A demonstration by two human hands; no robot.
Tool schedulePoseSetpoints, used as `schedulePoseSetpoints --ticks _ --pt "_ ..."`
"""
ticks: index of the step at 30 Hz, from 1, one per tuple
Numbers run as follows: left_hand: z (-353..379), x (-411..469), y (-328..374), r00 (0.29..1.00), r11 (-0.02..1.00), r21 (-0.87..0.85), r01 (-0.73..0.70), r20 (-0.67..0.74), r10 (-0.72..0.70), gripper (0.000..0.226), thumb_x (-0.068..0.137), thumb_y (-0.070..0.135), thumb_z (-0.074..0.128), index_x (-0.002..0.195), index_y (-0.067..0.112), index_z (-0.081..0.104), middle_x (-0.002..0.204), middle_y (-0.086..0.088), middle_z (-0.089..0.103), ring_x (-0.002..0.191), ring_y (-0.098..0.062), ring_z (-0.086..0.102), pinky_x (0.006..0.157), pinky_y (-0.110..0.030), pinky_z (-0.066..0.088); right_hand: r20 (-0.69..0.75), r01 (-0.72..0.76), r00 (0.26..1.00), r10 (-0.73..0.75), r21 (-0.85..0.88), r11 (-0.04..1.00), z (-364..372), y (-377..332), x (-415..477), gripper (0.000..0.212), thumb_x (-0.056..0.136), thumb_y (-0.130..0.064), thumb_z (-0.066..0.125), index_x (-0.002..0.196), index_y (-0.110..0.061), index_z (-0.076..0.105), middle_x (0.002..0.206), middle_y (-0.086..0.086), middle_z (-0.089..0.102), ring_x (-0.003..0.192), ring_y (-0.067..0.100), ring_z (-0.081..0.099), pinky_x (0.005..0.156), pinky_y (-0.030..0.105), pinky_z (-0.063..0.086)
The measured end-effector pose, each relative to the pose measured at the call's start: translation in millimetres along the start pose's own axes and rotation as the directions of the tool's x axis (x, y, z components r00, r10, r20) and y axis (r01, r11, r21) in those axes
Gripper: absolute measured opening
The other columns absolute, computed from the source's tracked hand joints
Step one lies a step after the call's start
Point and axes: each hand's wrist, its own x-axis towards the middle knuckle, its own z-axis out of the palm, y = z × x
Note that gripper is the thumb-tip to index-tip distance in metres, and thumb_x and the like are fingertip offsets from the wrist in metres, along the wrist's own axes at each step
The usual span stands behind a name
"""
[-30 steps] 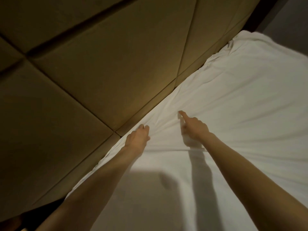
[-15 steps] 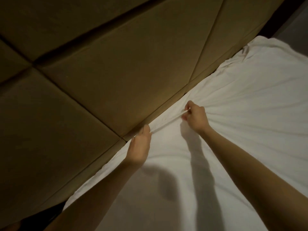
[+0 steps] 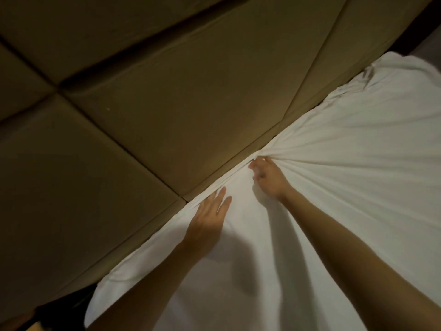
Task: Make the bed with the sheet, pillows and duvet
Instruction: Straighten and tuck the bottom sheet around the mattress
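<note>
The white sheet (image 3: 346,187) fills the view from 2 o'clock round to 6 o'clock. Its upper edge runs diagonally along the foot of the padded headboard (image 3: 167,115), which takes up everything from 7 to 1 o'clock.

The right hand (image 3: 269,177), just right of centre, has its grip pinched on a bunch of sheet right at that edge, and creases fan out from the pinch toward 3 o'clock. The left hand (image 3: 210,218) lies close by, at about 7 o'clock from the right one. Its grip is spread, with the fingers straight and flat on the cloth and the fingertips near the headboard line.

The main risk, as I judge it, comes from pulling at a single point:
- The strain could drag cloth away from the far corner at 2 o'clock, where the sheet is rumpled, and work it loose.
- Pushing the bunch down as a wad would leave a hard ridge along the edge instead of a flat tuck.
- If the flat hand lifts too soon, the smooth stretch toward 7 o'clock may ride up.
- Fingers could get jammed against the headboard.
- The dim light makes the seam hard to follow.

No pillows or duvet are in view, so most of the job looks undone.

No brand, label or writing can be read. The sheet is plain, and the headboard shows only its panel seams.
</note>
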Motion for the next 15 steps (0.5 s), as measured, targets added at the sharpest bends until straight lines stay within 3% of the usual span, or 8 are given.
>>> schedulePoseSetpoints --ticks 2,4,6,8,12,15 --pt "-5 -5 4 0.991 0.992 0.006 0.129 0.04 -0.13 0.06 0.074 0.02 0.078 0.129 0.006 0.058 0.134 -0.017 0.055 0.117 -0.032 0.059 0.097 -0.037 0.046 0.148 0.063 0.989 -0.025 -0.256 0.965 9 2 -3 0.052 0.095 -0.011 0.041 0.145 -0.02 0.034 0.156 0.007 0.023 0.145 0.032 0.013 0.117 0.044 0.019" --pt "-11 -12 10 0.972 0.973 0.028 0.229 0.039 -0.23 0.055 0.076 0.02 0.074 0.127 0.006 0.06 0.13 -0.017 0.058 0.113 -0.032 0.062 0.093 -0.04 0.05 0.185 0.103 0.982 -0.032 -0.387 0.916 7 1 -8 0.056 0.098 -0.017 0.035 0.15 -0.027 0.019 0.16 0.005 0.006 0.147 0.031 -0.001 0.118 0.048 0.009" --pt "-12 -22 16 0.951 0.949 0.083 0.305 0.032 -0.309 0.047 0.083 0.021 0.058 0.127 0.005 0.059 0.131 -0.016 0.058 0.116 -0.031 0.06 0.097 -0.044 0.048 0.198 0.22 0.97 -0.14 -0.472 0.854 5 -1 -16 0.056 0.099 -0.022 0.033 0.151 -0.029 0.013 0.16 0.005 0.005 0.148 0.029 -0.003 0.118 0.048 0.005" --pt "-14 -26 23 0.912 0.914 0.125 0.386 0.099 -0.398 0.053 0.086 0.029 0.039 0.128 0.003 0.057 0.132 -0.016 0.058 0.119 -0.031 0.058 0.101 -0.048 0.042 0.242 0.311 0.947 -0.213 -0.508 0.803 3 -3 -22 0.055 0.101 -0.027 0.031 0.151 -0.03 0.011 0.16 0.005 0.007 0.148 0.028 -0.002 0.118 0.047 0.004" --pt "-9 -14 33 0.855 0.868 0.149 0.474 0.157 -0.494 0.062 0.086 0.039 0.033 0.13 0.001 0.055 0.128 -0.015 0.06 0.117 -0.031 0.059 0.102 -0.05 0.041 0.32 0.284 0.94 -0.118 -0.544 0.79 8 -8 -19 0.054 0.101 -0.042 0.025 0.151 -0.035 0.004 0.161 0.003 -0.001 0.148 0.03 -0.007 0.116 0.053 0.0" --pt "-3 -8 33 0.856 0.864 0.101 0.493 0.121 -0.502 0.064 0.088 0.045 0.034 0.129 0.001 0.057 0.127 -0.015 0.061 0.114 -0.031 0.061 0.099 -0.05 0.044 0.341 0.238 0.94 -0.031 -0.588 0.773 13 -11 -10 0.055 0.1 -0.047 0.023 0.15 -0.036 0.004 0.161 0.002 -0.002 0.147 0.032 -0.007 0.114 0.061 0.0"
